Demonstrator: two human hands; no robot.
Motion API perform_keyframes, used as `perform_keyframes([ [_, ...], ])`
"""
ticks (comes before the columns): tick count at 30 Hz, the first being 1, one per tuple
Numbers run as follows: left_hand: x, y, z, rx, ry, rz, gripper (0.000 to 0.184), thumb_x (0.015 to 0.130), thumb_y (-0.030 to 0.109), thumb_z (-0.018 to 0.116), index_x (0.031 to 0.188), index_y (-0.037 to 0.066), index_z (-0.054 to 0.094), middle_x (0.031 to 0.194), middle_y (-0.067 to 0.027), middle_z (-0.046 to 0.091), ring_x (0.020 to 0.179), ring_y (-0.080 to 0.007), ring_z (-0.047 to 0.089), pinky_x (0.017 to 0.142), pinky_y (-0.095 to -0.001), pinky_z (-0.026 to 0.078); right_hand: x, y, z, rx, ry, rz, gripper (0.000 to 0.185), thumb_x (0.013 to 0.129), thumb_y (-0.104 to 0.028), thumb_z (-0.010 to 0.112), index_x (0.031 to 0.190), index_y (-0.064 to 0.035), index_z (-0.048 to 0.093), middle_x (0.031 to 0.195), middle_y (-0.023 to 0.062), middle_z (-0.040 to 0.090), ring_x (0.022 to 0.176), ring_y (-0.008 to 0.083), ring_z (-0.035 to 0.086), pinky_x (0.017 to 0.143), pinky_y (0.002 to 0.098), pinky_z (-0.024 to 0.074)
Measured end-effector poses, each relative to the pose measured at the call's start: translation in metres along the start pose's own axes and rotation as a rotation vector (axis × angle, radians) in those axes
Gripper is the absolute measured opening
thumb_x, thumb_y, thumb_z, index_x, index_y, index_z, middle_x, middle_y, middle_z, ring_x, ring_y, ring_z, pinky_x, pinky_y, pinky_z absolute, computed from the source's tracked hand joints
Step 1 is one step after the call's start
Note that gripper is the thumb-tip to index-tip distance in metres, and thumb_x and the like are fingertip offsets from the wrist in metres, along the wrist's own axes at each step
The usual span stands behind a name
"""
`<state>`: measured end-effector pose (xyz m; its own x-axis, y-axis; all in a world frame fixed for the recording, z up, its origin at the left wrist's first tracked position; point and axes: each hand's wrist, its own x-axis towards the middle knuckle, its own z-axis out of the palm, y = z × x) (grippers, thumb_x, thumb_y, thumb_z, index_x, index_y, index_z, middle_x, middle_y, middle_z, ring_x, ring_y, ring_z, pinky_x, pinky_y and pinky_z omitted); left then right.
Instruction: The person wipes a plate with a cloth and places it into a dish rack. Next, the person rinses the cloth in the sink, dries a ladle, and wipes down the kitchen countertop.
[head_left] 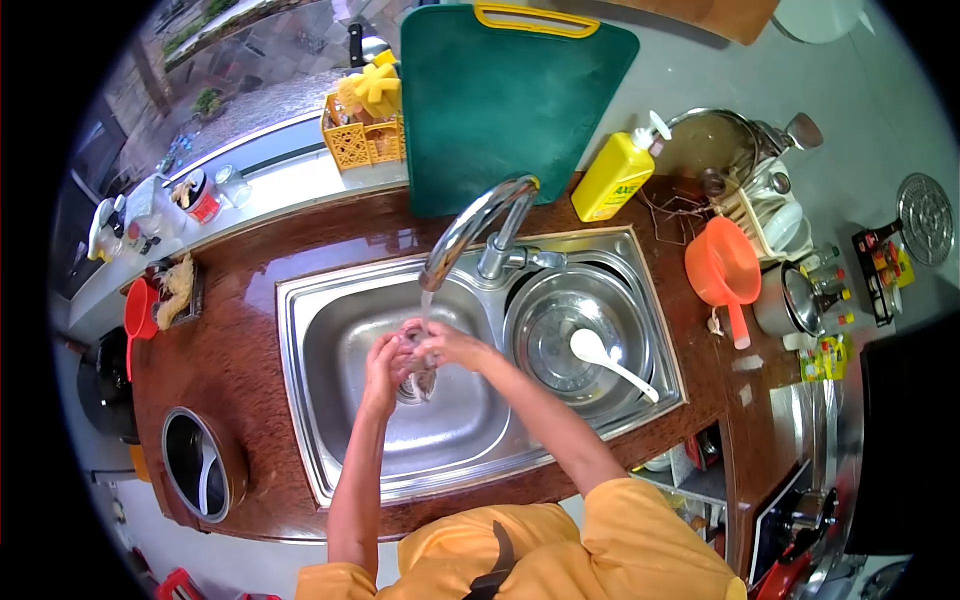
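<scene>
Both hands meet in the left basin of the steel sink (pixel 330 440), below the curved chrome faucet (pixel 470 232). A thin stream of water (pixel 426 303) runs onto them. My left hand (pixel 384 362) has its fingers curled inward against the other hand. From the right, my right hand (pixel 450 347) reaches in with bent fingers. Something pale and glassy shows between and just below the fingers, above the drain (pixel 408 392); whether it is an object or only splashing water, I cannot make out.
A metal bowl (pixel 545 365) with a white ladle (pixel 600 355) sits in the right basin. Behind the sink stand a green cutting board (pixel 510 110) and yellow soap bottle (pixel 612 180). An orange dipper (pixel 722 262) is right; a pot (pixel 232 465) is left.
</scene>
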<state>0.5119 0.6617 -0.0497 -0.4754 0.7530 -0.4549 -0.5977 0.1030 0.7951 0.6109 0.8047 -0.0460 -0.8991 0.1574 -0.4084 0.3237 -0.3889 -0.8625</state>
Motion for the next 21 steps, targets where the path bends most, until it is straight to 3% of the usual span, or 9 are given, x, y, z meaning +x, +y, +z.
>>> perform_keyframes([
  [2,-0.006,0.002,0.004,-0.287,-0.176,-0.104,0.046,0.092,0.039,0.044,0.122,0.004,0.044,0.108,-0.0151,0.057,0.099,-0.0236,0.057,0.083,-0.0349,0.049,-0.015,-0.008,0.004,0.012,0.070,0.042,0.054,0.065,-0.014,0.069,0.114,-0.0059,0.048,0.097,0.0056,0.054,0.083,0.0168,0.054,0.068,0.0289,0.0469],
  [3,-0.006,-0.002,0.002,-0.362,-0.228,-0.143,0.048,0.093,0.041,0.042,0.123,0.003,0.043,0.110,-0.0164,0.056,0.099,-0.0250,0.058,0.083,-0.0357,0.049,0.006,0.024,-0.008,-0.172,0.108,-0.185,0.055,0.064,-0.013,0.071,0.113,-0.0057,0.047,0.093,0.0068,0.055,0.078,0.0151,0.055,0.064,0.0282,0.0469],
  [4,-0.003,-0.010,-0.003,-0.437,-0.273,-0.182,0.051,0.093,0.042,0.040,0.124,0.003,0.043,0.112,-0.0177,0.056,0.099,-0.0264,0.059,0.084,-0.0364,0.050,0.007,0.026,-0.008,-0.224,0.162,-0.175,0.049,0.063,-0.010,0.071,0.107,-0.0055,0.049,0.087,0.0039,0.056,0.075,0.0132,0.055,0.065,0.0268,0.0462],
  [8,0.031,-0.069,-0.035,-0.307,0.210,-0.117,0.049,0.091,0.046,0.043,0.118,0.005,0.048,0.105,-0.0150,0.056,0.093,-0.0244,0.059,0.082,-0.0420,0.050,0.014,0.025,0.003,-0.221,0.222,-0.206,0.032,0.065,0.003,0.062,0.096,-0.0066,0.055,0.079,-0.0010,0.054,0.075,0.0105,0.053,0.069,0.0250,0.0442],
  [11,0.027,-0.058,-0.008,-0.137,0.400,-0.308,0.061,0.084,0.061,0.044,0.122,0.014,0.048,0.118,-0.0157,0.049,0.110,-0.0331,0.048,0.092,-0.0647,0.031,0.024,0.037,0.002,-0.232,0.199,-0.248,0.024,0.073,0.001,0.057,0.095,-0.0059,0.059,0.082,0.0010,0.058,0.079,0.0125,0.056,0.073,0.0271,0.0451],
  [14,0.040,-0.061,-0.012,-0.529,-0.122,-0.375,0.074,0.079,0.069,0.044,0.127,0.014,0.044,0.122,-0.0171,0.047,0.110,-0.0366,0.047,0.090,-0.0693,0.028,0.022,0.036,0.016,-0.354,0.235,-0.309,0.021,0.077,-0.003,0.056,0.097,-0.0043,0.060,0.086,0.0074,0.060,0.085,0.0196,0.059,0.077,0.0306,0.0455],
  [15,0.045,-0.062,-0.013,-0.615,-0.165,-0.363,0.079,0.076,0.071,0.048,0.129,0.014,0.042,0.125,-0.0175,0.046,0.111,-0.0355,0.047,0.090,-0.0655,0.032,0.017,0.033,0.024,-0.415,0.257,-0.334,0.021,0.077,-0.005,0.056,0.098,-0.0040,0.060,0.087,0.0096,0.061,0.087,0.0220,0.059,0.078,0.0316,0.0455],
  [18,0.066,-0.072,-0.013,-0.610,0.165,-0.337,0.072,0.076,0.067,0.053,0.123,0.014,0.045,0.113,-0.0153,0.053,0.101,-0.0349,0.053,0.085,-0.0569,0.043,-0.005,0.033,0.058,-0.522,0.270,-0.437,0.018,0.077,-0.008,0.059,0.093,-0.0016,0.058,0.091,0.0132,0.060,0.088,0.0287,0.059,0.075,0.0347,0.0456],
  [21,0.062,-0.076,-0.015,-0.645,-0.106,-0.263,0.050,0.083,0.053,0.055,0.111,0.012,0.048,0.090,-0.0085,0.055,0.074,-0.0262,0.055,0.063,-0.0433,0.048,-0.020,0.041,0.079,-0.767,0.287,-0.617,0.017,0.075,-0.012,0.062,0.086,-0.0001,0.057,0.093,0.0141,0.058,0.087,0.0318,0.057,0.073,0.0387,0.0446],
])
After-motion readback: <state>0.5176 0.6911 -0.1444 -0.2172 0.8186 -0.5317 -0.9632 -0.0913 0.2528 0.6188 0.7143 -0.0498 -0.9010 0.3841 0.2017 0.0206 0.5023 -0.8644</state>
